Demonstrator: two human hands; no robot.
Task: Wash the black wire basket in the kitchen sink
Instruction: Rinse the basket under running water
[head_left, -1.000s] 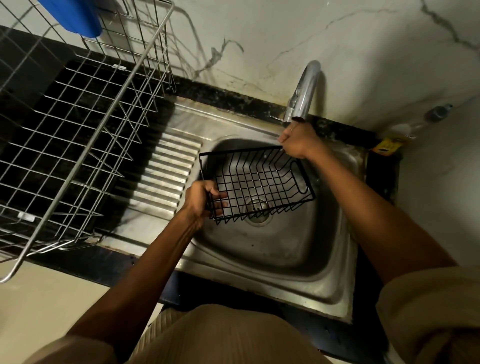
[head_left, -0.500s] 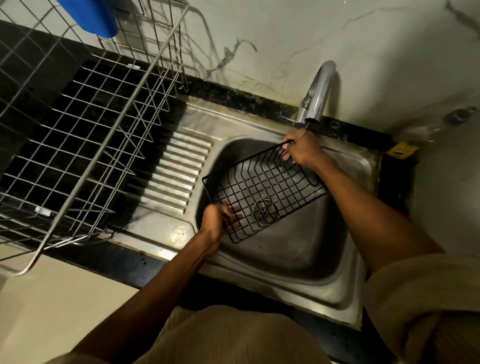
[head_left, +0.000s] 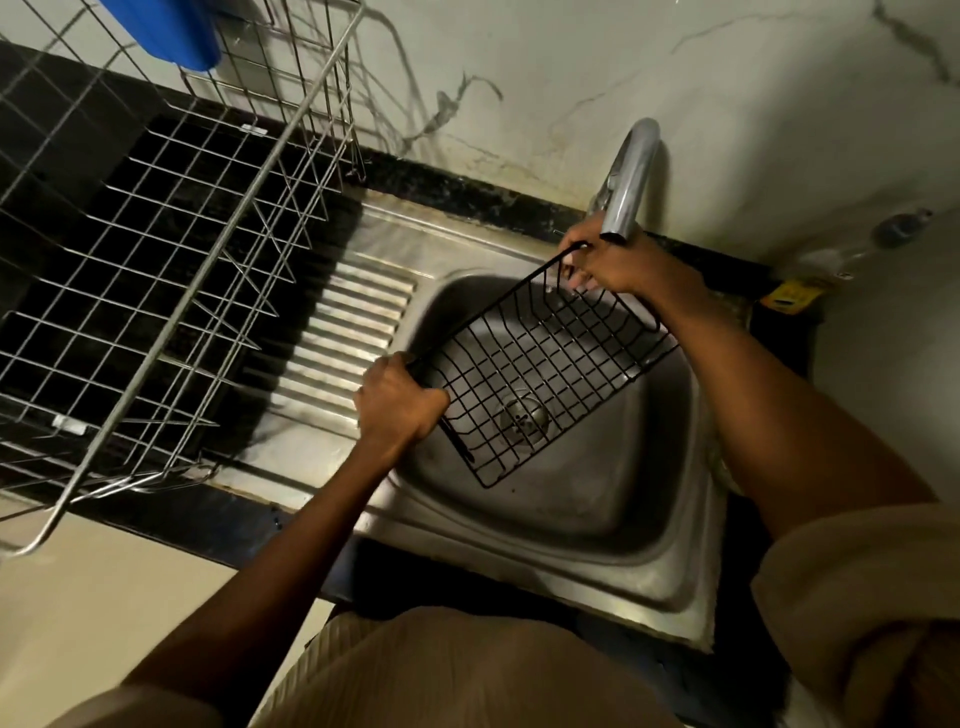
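Note:
The black wire basket hangs tilted over the steel sink bowl, its open side turned toward me. My left hand grips the basket's near left rim in a fist. My right hand holds the far corner of the rim, just under the spout of the chrome tap. Through the wires the sink drain shows. I cannot make out any running water.
A large silver wire dish rack stands on the black counter to the left, with a blue object at its top edge. The ribbed drainboard lies between rack and bowl. A yellow item sits behind the sink at right.
The basket has tipped from lying level to steeply tilted, its far corner raised under the spout. My left hand has shifted its hold up along the left rim.

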